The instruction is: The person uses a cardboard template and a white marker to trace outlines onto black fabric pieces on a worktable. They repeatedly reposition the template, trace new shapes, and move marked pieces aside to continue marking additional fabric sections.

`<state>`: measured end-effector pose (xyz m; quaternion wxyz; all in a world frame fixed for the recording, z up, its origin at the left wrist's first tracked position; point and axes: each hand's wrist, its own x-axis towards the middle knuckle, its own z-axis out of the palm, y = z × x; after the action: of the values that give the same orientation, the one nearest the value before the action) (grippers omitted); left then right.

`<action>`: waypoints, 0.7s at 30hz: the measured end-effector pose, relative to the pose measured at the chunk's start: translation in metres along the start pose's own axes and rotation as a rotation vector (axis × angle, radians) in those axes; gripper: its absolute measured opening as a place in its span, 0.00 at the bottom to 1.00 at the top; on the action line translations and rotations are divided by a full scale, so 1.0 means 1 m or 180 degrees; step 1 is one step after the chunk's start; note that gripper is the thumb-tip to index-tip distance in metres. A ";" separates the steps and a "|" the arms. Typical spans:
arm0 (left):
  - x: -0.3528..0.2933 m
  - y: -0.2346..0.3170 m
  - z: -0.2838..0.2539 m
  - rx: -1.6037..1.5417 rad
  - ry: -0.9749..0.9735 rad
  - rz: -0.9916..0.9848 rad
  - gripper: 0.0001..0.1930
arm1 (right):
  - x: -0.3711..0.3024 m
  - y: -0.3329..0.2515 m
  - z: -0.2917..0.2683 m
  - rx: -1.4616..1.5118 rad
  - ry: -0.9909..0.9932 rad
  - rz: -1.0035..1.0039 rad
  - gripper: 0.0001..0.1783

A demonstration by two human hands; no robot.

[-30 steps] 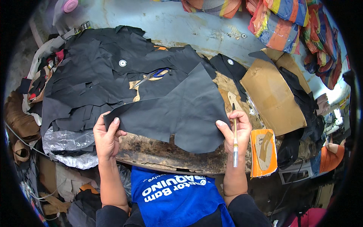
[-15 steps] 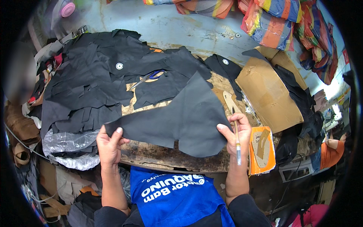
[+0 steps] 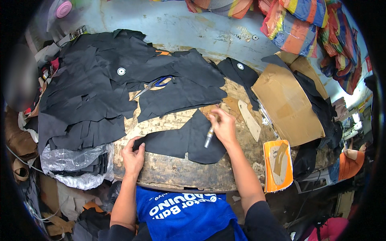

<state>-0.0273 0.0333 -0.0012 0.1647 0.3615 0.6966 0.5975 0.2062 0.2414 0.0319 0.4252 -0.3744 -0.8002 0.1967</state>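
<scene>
A cut piece of black material [image 3: 173, 142], wide at its right end and narrow at its left, lies on the worn wooden table [image 3: 161, 176] in front of me. My left hand [image 3: 133, 157] pinches its narrow left tip between thumb and fingers. Over the upper right part of the piece, my right hand [image 3: 223, 125] is closed around a pen [image 3: 208, 137], whose clear end points down toward me. Whether the right fingertips also touch the material's upper corner, I cannot tell. Beyond the piece, scissors [image 3: 160, 82] with blue handles rest on other black material.
A large heap of black pieces [image 3: 80, 92] covers the table's left and back. At right are a pale template [image 3: 249, 120], a cardboard box [image 3: 287, 106] and an orange notebook [image 3: 267, 168] with templates on it. Clear plastic wrap [image 3: 68, 154] sits at the left edge.
The black piece, held up in both hands before, has been lowered onto the table. My right hand has left its right edge and moved inward to its upper part, still with the pen.
</scene>
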 end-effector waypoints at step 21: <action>0.007 0.017 -0.002 0.1125 0.0429 0.0665 0.14 | -0.033 -0.078 -0.021 -0.1320 -0.1166 -0.0942 0.08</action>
<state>-0.0279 0.0374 0.0164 -0.0110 0.4142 0.7587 0.5027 0.2019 0.1655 0.0756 0.2126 -0.2909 -0.9324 0.0295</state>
